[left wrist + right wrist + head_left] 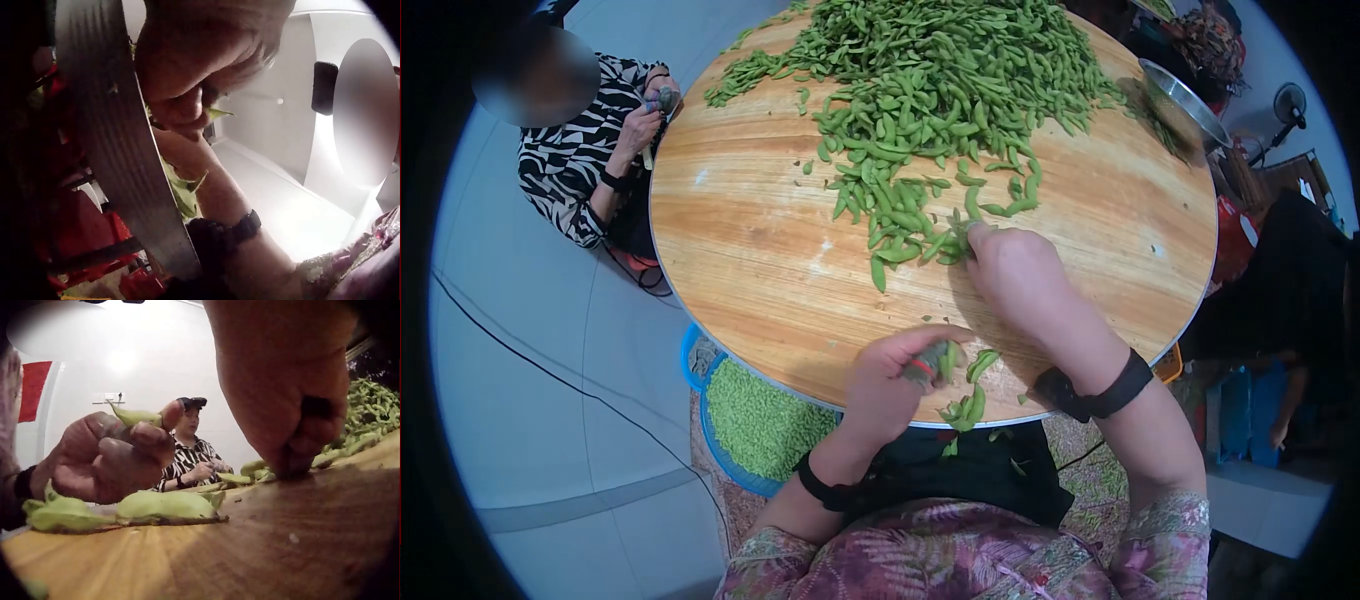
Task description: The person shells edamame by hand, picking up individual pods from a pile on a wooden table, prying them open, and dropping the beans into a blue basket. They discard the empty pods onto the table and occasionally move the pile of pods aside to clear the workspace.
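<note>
Near the table's front edge my left hand (892, 377) pinches a green soybean pod (136, 417) between thumb and fingers, its pointed end sticking up in the right wrist view. Some of that hand's fingers have a grey covering, with a red band beside them. My right hand (1022, 272) reaches to the near edge of a large heap of soybean pods (940, 70). Its fingers bend down to the tabletop among the loose pods; I cannot tell whether they grip one. A few pods (970, 408) lie at the front edge beside my left hand.
The round wooden table (740, 230) has a metal rim. A metal bowl (1180, 105) sits at its right edge. Below on the left, a blue basin (765, 425) holds shelled beans. Another person (585, 150) in a black-and-white top sits at the left, hands together. A fan (1288, 105) stands far right.
</note>
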